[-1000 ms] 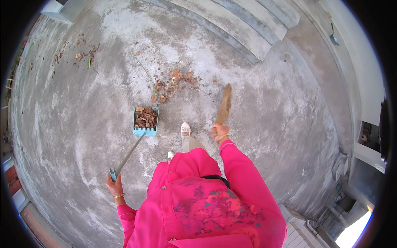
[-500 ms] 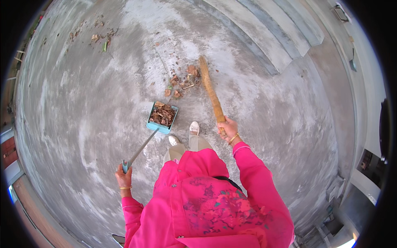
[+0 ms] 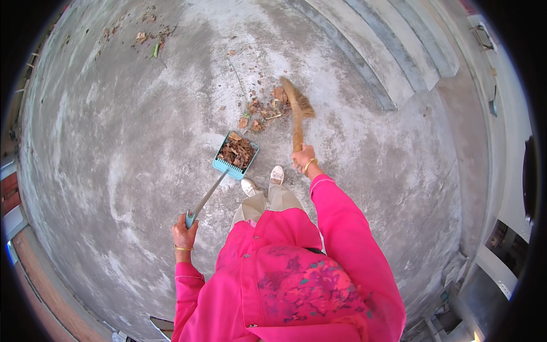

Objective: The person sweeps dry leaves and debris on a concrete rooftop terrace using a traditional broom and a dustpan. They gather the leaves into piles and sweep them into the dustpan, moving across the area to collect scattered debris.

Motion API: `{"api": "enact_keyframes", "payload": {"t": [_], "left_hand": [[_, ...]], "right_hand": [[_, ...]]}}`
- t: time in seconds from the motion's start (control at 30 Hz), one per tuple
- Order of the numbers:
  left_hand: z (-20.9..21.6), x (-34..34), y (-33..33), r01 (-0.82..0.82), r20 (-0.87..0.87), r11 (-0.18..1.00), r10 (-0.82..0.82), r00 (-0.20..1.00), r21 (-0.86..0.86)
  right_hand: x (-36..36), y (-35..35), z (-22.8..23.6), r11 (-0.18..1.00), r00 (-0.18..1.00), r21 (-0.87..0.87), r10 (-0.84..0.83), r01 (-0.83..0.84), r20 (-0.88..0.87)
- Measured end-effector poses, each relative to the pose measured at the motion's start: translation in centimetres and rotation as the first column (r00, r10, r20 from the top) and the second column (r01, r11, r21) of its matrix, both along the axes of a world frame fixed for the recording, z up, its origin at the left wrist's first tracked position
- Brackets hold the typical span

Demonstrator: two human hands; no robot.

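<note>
My left hand [image 3: 184, 231] is closed round the end of the handle of a teal dustpan [image 3: 228, 171]. Its pan rests on the concrete just ahead of my feet, and a heap of dry brown leaves [image 3: 236, 151] fills it. In my right hand [image 3: 302, 158] is a straw broom [image 3: 297, 108], gripped low on its handle. The bristles fan out to the right, beside a loose scatter of leaves [image 3: 256, 109] that lies beyond the pan's open edge. Twigs and a bit of green lie among that scatter.
Concrete steps [image 3: 393, 40] rise at the far right, and a pale wall [image 3: 507, 119] runs along the right side. More dry leaves [image 3: 141, 36] and a green piece [image 3: 155, 51] lie at the far left. My white shoes [image 3: 276, 174] stand close behind the dustpan.
The broom has turned so that its bristles now show on the right, and my right hand has moved forward. My left hand and the dustpan appear farther right, as the whole view has shifted.
</note>
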State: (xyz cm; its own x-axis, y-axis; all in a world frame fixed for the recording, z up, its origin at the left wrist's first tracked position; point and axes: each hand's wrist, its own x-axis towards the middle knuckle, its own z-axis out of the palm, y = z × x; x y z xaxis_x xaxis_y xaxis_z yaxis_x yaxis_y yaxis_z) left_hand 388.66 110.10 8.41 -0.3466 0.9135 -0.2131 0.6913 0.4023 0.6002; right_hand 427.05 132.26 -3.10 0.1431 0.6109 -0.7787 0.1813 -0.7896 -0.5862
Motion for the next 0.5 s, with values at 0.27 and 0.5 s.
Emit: {"api": "enact_keyframes", "payload": {"t": [0.27, 0.5], "left_hand": [[0.3, -2.8, 1.8, 0.067, 0.059, 0.998, -0.068, 0.996, 0.019], [1.2, -3.1, 3.4, 0.024, 0.067, 1.0, -0.023, 0.998, -0.012]], "right_hand": [[-0.9, -4.5, 5.7, 0.998, 0.994, -0.005, 0.068, -0.069, -0.084], [1.4, 4.6, 4.1, 0.851, 0.821, 0.123, 0.439, -0.51, 0.364]]}}
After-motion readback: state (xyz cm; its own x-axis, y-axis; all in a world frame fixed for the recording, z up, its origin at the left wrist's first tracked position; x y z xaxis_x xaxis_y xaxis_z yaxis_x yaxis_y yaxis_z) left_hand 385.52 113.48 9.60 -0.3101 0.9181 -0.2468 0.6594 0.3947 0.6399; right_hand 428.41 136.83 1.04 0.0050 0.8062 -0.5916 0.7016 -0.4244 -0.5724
